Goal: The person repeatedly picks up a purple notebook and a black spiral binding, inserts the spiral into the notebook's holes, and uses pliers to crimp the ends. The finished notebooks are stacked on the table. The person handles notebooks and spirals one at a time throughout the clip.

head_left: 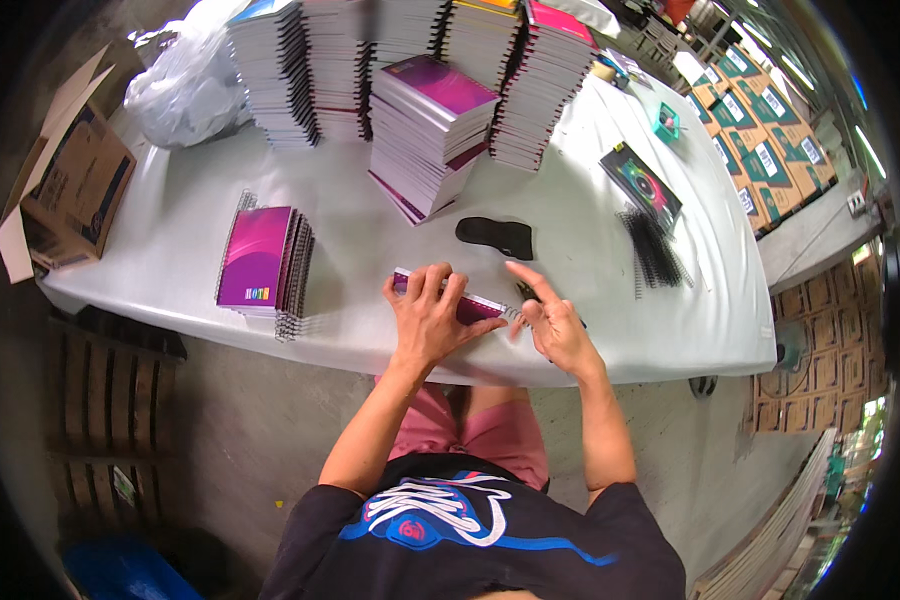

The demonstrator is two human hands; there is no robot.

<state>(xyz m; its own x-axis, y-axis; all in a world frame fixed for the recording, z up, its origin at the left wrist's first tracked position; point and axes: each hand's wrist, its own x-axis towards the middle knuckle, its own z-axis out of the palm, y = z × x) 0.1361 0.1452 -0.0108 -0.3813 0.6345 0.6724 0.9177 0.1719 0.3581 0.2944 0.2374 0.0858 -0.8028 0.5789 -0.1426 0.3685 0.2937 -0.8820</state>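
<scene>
My left hand (428, 315) grips a purple notebook (478, 309) near the table's front edge, fingers over its top and thumb along its near side. A spiral coil (513, 313) sticks out at the notebook's right end. Beside that coil is my right hand (562, 335), index finger stretched out and apart from the others; the fingertips nearest the coil are blurred. Something dark, partly hidden, lies under the right hand. Beyond the hands rests a black, strap-like flat piece (495, 235). To the left sits a small stack of purple spiral notebooks (255, 258).
Tall stacks of notebooks (432, 130) stand at the back of the white-covered table (340, 240). Black coils (655, 250) and a dark printed package (642, 185) lie right, near a green container (667, 122). An open carton (78, 185) and plastic bag (185, 95) stand left.
</scene>
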